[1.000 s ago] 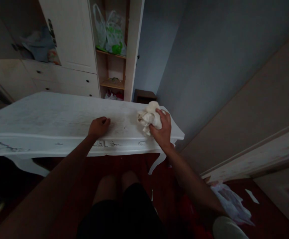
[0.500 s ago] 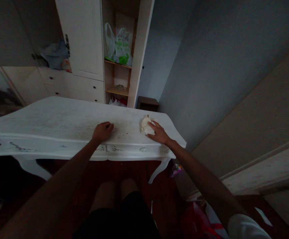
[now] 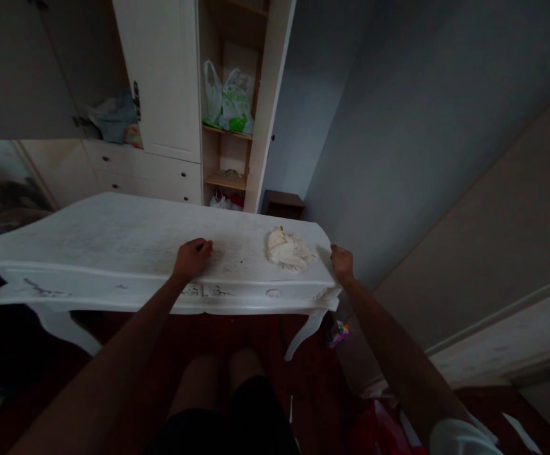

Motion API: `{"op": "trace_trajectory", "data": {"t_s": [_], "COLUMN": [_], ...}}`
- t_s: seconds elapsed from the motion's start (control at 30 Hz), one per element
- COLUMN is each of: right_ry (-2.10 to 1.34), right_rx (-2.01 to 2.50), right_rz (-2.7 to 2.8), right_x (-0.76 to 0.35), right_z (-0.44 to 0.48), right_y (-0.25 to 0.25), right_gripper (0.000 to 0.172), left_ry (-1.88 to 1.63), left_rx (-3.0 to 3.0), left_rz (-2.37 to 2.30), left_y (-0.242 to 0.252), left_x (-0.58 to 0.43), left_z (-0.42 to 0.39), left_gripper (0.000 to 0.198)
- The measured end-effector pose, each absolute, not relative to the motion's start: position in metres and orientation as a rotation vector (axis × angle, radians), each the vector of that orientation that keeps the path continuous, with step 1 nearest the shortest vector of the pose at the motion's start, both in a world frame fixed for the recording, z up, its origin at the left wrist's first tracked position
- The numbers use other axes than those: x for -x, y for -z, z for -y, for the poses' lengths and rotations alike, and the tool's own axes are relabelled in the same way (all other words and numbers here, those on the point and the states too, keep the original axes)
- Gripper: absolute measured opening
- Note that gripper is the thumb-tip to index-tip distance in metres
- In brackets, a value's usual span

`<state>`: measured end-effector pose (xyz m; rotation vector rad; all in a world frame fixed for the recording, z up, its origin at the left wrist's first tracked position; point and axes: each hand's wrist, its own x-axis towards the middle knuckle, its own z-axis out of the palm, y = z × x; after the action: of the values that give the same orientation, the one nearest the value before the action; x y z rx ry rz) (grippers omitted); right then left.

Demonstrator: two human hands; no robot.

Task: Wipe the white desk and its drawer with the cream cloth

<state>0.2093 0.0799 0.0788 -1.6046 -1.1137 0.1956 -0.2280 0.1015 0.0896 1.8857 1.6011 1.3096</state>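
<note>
A crumpled cream cloth [image 3: 288, 249] lies on the right part of a white table [image 3: 127, 221] whose top has greyish smudges. My left hand [image 3: 193, 258] rests on the tabletop near its front edge, left of the cloth, with its fingers curled; what they hold, if anything, is hidden. At the table's right end is my right hand [image 3: 341, 260], apart from the cloth, its fingers closed at the table's edge. A small dark speck lies on the top between my left hand and the cloth.
Behind the table stands a white wardrobe [image 3: 161, 76] with open doors and plastic bags [image 3: 234, 104] on a shelf. A small brown cabinet [image 3: 283, 203] is beyond the table's right end. A grey wall rises at right. Red bags [image 3: 381, 430] lie on the floor at lower right.
My right hand has let go of the cloth and moved right to the table's end. The cloth now lies looser and more spread. My left hand stays in nearly the same place.
</note>
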Motion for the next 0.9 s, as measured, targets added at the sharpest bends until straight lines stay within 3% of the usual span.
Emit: {"op": "trace_trajectory", "data": {"t_s": [0.33, 0.9], "right_ry": [-0.204, -0.217], "right_rx": [1.625, 1.541], "right_rz": [1.113, 1.128], "right_x": [-0.207, -0.208], "right_z": [-0.074, -0.066], "right_y": [-0.076, -0.072], "right_gripper": [0.042, 0.045], "left_ry": [-1.477, -1.477], "left_rx": [-1.673, -1.614], "left_rz": [-1.548, -1.559], "left_y": [-0.089, -0.086], "left_x": [0.233, 0.233], "left_z": [-0.102, -0.104], "left_gripper": [0.033, 0.031]}}
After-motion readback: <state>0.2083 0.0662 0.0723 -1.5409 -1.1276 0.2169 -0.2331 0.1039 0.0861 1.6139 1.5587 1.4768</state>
